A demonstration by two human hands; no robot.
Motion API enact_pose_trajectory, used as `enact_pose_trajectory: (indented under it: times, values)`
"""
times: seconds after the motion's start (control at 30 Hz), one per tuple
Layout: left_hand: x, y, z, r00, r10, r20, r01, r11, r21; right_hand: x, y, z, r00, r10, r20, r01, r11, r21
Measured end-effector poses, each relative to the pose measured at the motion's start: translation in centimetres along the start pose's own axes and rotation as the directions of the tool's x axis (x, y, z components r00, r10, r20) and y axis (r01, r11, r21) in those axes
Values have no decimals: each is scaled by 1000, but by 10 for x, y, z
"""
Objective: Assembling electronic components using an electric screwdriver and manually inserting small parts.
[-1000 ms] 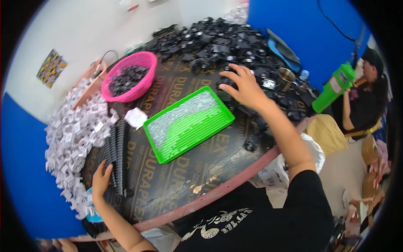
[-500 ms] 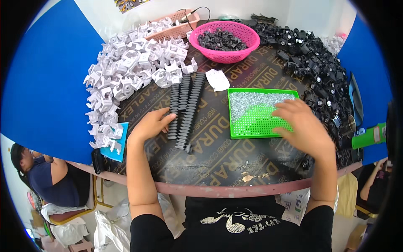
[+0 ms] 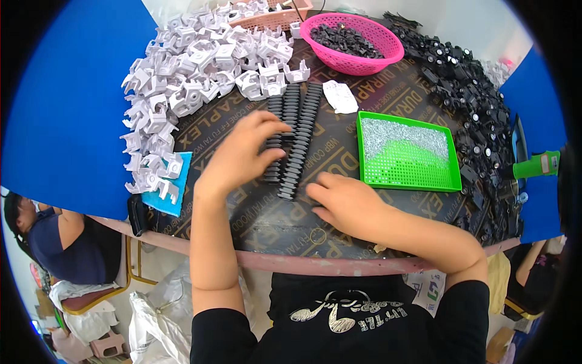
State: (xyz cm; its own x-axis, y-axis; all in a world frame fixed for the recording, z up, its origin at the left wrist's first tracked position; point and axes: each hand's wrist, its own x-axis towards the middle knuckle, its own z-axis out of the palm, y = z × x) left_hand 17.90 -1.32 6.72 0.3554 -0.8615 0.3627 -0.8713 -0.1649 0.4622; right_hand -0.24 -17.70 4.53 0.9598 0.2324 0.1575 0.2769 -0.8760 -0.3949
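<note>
Long rows of ribbed black plastic parts (image 3: 295, 164) lie side by side in the middle of the table. My left hand (image 3: 242, 148) is over the left rows, thumb and fingers apart and nothing visible between them. Its fingers hide part of those rows. Near the front end of the right row, my right hand (image 3: 345, 203) has its fingers bent, with a gap showing between thumb and forefinger. Whether anything small lies in its palm is hidden. To its right stands a green perforated tray (image 3: 424, 183), with a layer of small silvery pieces (image 3: 400, 136) along its far side.
White plastic clips (image 3: 206, 60) are heaped at the left, by a blue cloth (image 3: 176, 197). A pink basket (image 3: 357, 65) of black pieces stands at the back, near a crumpled white paper (image 3: 341, 97). Black parts (image 3: 473, 115) are piled along the right. Blue partitions (image 3: 66, 109) flank the table.
My right hand has left the green tray and come left to the near end of the black rows. My left hand has moved from beside the rows to over them. The whole view has shifted.
</note>
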Motion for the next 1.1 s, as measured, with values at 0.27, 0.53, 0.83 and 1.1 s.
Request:
enact_pose_trajectory:
  times: [0.27,0.53,0.83,1.1]
  values:
    - [-10,-76,-16,772,-135,-621,410,853,323,-10,9,23,977,-90,-195,95,995,17]
    - [40,-129,-44,757,-369,-539,637,603,481,-14,15,34,976,-108,-190,116,993,29]
    - [53,-126,-34,638,-709,-301,723,417,551,-26,21,32,975,-119,-186,128,991,38]
    - [16,-28,-26,758,-650,-58,608,671,425,-12,48,-61,754,202,-626,9,948,317]
